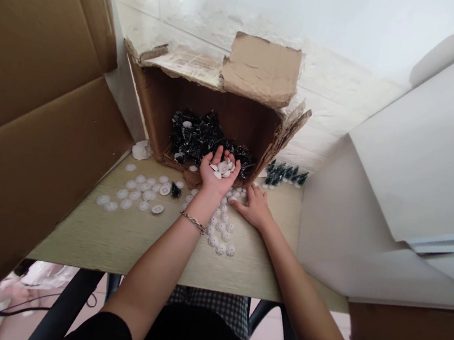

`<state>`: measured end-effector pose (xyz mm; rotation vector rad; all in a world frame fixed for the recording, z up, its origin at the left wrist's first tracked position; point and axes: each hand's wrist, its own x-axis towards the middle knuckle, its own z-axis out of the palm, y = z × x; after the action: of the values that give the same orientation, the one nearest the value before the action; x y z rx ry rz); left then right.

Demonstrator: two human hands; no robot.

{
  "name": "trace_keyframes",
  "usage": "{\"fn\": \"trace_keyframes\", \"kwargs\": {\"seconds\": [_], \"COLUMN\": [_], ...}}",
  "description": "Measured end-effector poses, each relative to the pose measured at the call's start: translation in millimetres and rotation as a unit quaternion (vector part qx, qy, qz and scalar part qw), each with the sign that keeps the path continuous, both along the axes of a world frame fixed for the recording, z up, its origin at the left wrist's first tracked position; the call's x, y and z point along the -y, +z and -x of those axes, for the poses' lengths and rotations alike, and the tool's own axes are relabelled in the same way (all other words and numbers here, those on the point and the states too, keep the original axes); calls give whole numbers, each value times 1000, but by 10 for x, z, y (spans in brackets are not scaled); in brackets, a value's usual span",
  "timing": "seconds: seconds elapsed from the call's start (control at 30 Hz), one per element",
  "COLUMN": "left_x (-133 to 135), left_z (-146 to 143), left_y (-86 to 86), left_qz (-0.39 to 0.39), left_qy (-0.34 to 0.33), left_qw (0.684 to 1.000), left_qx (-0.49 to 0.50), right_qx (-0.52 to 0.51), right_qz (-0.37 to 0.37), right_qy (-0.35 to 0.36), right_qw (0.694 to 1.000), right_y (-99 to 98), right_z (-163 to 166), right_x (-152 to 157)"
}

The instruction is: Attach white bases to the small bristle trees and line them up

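Observation:
My left hand [218, 175] is turned palm up in front of a torn cardboard box [158, 104], cupping a small heap of white round discs [223, 167]. My right hand [256, 205] rests palm down on the table [122, 239], fingers spread, its fingertips among loose white discs [221, 236] near the box's mouth. Inside the box lies a pile of small dark green miniature trees [198, 134]. A bracelet [193, 222] circles my left wrist.
More white discs [138, 193] are scattered on the table's left, one small tree [175, 189] among them. A row of finished trees [285, 174] stands right of the box. Big cardboard sheets [27, 106] wall the left; white boards [413, 181] wall the right.

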<state>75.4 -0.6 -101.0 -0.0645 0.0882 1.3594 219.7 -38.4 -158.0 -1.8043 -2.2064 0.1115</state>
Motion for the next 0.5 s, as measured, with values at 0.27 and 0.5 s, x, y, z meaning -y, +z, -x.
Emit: {"fn": "trace_keyframes", "kwargs": {"seconds": [0.27,0.5], "left_x": [12,-14], "left_z": [-10,-11], "left_y": [-2,-19], "left_qz": [-9,-17], "left_qy": [2,-3], "left_qw": [1000,1000], "left_qx": [-8,-5], "right_qx": [19,-6], "right_qz": [46,-33], "right_qy": [-26,18], "right_qw": [998,999], "right_y": [-23,-38], "right_z": [-63,-82], "right_x": [-92,-82]}}
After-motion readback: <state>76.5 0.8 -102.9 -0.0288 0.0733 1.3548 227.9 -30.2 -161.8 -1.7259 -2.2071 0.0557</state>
